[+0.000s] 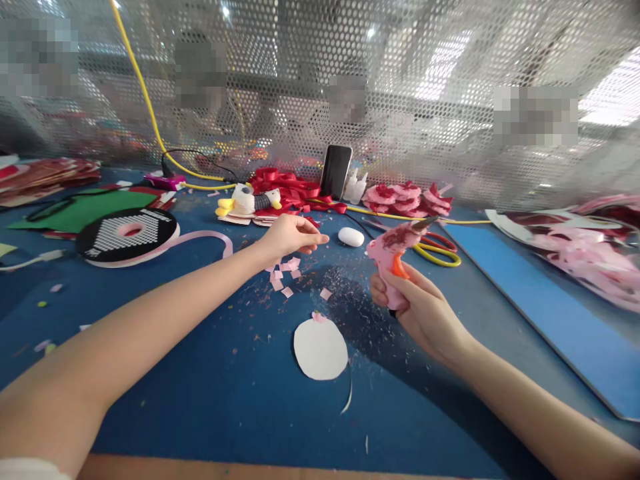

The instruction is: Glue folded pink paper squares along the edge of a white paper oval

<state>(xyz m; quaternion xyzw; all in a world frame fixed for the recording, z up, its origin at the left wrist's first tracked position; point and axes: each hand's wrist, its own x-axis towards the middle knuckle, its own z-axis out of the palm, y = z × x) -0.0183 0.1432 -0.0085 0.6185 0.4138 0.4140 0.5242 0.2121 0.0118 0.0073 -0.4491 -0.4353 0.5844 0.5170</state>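
Note:
My right hand is wrapped around the handle of a pink glue gun. The gun has an orange trigger, and its dark nozzle tips up and to the right. My left hand is held above several small pink squares, fingers curled and tips close together. Whatever it pinches, if anything, is too small to make out. Nearer to me lies a rounded white disc, with a small pink petal-like piece at its top edge.
A black-and-white ribbon reel lies left. At the back are a duck-like plush toy, red ribbon, a propped phone, a white oval case and pink flowers. Scissors and a blue board lie right.

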